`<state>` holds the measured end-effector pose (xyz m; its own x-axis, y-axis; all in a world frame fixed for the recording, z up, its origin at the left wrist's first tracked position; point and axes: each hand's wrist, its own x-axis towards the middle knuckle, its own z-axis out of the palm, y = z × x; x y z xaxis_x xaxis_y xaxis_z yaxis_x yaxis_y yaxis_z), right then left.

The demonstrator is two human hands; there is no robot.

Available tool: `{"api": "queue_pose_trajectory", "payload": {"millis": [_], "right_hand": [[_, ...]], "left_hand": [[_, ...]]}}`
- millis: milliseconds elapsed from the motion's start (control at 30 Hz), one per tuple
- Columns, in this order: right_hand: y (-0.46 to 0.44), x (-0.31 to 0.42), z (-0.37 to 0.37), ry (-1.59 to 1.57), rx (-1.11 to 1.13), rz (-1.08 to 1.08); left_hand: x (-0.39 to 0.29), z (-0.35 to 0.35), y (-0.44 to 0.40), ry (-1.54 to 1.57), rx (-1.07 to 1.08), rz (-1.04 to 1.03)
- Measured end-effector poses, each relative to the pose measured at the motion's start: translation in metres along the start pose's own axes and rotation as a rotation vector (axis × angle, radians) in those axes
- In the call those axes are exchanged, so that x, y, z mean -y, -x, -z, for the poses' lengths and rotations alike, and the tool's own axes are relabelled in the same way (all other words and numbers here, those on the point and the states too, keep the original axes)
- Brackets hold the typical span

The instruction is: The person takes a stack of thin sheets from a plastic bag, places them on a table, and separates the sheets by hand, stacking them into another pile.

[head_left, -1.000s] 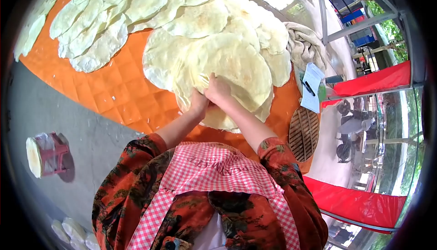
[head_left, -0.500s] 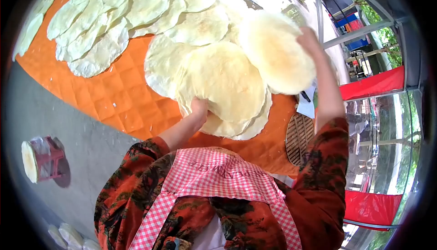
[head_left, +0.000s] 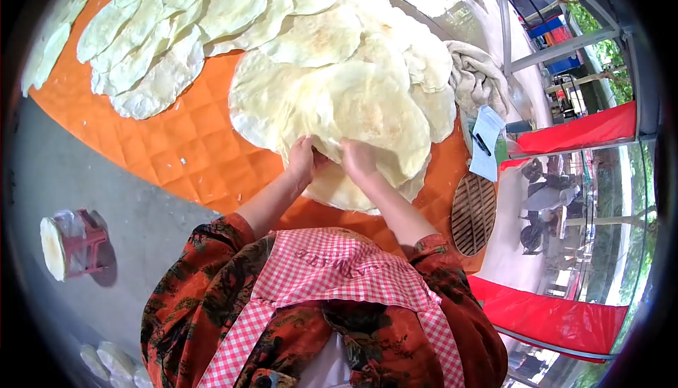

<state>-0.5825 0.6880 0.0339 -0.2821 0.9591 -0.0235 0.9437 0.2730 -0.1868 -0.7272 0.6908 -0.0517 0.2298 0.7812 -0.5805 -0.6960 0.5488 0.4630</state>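
Both my hands grip the near edge of a large, thin round flatbread [head_left: 374,109] that lies over others of its kind. My left hand [head_left: 302,160] has its fingers closed on the edge, where the bread bunches into folds. Close beside it, my right hand [head_left: 359,158] pinches the same edge, its fingertips partly hidden. Below the hands, the rim of a lower flatbread [head_left: 342,194] shows on the orange cloth [head_left: 205,155]. More overlapping flatbreads [head_left: 311,35] spread out beyond.
A round slatted wooden board [head_left: 473,215] sits at the table's right edge. Near it are a paper [head_left: 487,141] with a black pen and a crumpled towel [head_left: 477,77]. On the floor at left stands a pink stool [head_left: 88,242] with wrapped flatbreads [head_left: 53,249].
My right hand has come down from the upper right, where it held a flatbread in the air, to beside my left hand. That bread no longer hangs at the right, uncovering the towel.
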Motion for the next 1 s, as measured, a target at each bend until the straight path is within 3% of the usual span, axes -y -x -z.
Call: {"api": "queue_pose_trajectory", "payload": {"millis": [100, 300, 500, 667, 767, 900, 967, 1000], "right_hand": [[-0.003, 0.001, 0.009, 0.014, 0.006, -0.041], [-0.020, 0.009, 0.014, 0.001, -0.032, -0.076], [-0.017, 0.009, -0.002, -0.074, 0.022, -0.094], [-0.007, 0.012, -0.007, -0.177, -0.096, -0.086], [-0.015, 0.026, -0.016, -0.153, -0.109, -0.238], [-0.024, 0.027, -0.013, -0.104, -0.014, -0.295], [-0.042, 0.010, 0.024, -0.225, 0.272, -0.457], [-0.063, -0.045, 0.006, -0.123, 0.198, -0.399]], "left_hand": [[-0.013, -0.007, 0.007, 0.053, 0.025, -0.044], [-0.030, -0.006, -0.007, 0.049, 0.067, 0.136], [-0.031, -0.002, -0.005, 0.161, 0.183, 0.135], [-0.031, -0.007, -0.006, -0.065, 0.046, -0.096], [-0.034, -0.018, 0.000, -0.199, 0.022, -0.139], [-0.023, -0.001, -0.030, -0.329, 0.192, -0.054], [-0.021, -0.010, -0.024, -0.277, 0.073, -0.038], [-0.021, -0.016, -0.018, -0.251, 0.012, -0.027]]}}
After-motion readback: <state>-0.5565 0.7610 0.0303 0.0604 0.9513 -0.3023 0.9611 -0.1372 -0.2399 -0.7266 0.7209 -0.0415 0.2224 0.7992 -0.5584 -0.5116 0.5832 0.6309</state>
